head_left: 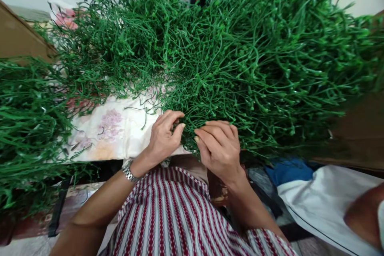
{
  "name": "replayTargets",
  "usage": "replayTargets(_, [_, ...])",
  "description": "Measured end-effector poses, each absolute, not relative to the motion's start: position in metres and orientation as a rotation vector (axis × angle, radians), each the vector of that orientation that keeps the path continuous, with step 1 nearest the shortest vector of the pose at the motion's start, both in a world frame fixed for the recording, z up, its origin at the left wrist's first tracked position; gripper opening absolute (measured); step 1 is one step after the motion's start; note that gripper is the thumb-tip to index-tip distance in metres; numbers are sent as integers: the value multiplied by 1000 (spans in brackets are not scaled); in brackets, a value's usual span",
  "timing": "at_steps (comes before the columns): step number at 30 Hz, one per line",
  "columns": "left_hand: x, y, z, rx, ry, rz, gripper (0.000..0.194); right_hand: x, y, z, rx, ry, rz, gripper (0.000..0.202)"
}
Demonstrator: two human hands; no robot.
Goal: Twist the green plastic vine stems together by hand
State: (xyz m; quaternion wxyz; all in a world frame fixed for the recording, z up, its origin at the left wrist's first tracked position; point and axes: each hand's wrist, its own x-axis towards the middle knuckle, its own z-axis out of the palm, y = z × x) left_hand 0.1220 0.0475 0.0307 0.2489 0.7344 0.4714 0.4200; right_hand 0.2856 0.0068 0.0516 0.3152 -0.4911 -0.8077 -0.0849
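Many thin, wiry green stems (216,68), left hand (165,132) curled, right hand (221,146) bunched, cannot tell if gripping

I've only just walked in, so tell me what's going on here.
A person in a striped top is working bare-handed at the near edge of a big heap of green stems. The left-hand grip is loosely curled at the stems; the right-hand grip is beside it, drawn to a pinch. Whether either holds a stem is hard to tell. The heap lies partly over a floral cloth, with another clump of stems at the left.
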Motion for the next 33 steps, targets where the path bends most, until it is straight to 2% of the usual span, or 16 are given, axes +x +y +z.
replayTargets(3, [125, 55, 31, 2085, 1220, 1127, 23, 276, 17, 55, -1468, -2132, -305, 17])
replayTargets(7, [128, 63, 31, 2112, 1221, 1106, 15, 267, 28, 53, -1640, -2184, -340, 18])
replayTargets(17, [127, 64, 24, 1975, 1226, 1199, 18, 280, 27, 42, -1329, -2039, -165, 8])
replayTargets(24, [112, 48, 29, 1987, 1311, 1405, 13, 281, 32, 44, -1542, -2199, -185, 17])
replayTargets(26, [106, 33, 28, 2132, 1249, 1341, 10, 283, 31, 44, -1533, -2232, -143, 19])
replayTargets(30, [107, 7, 17, 2486, 1126, 1076, 19, 287, 28, 43, -1482, -2244, -89, 22])
replayTargets(33, [116, 2, 7, 2519, 1157, 1050, 13, 290, 26, 44, -1427, -2224, -48, 23])
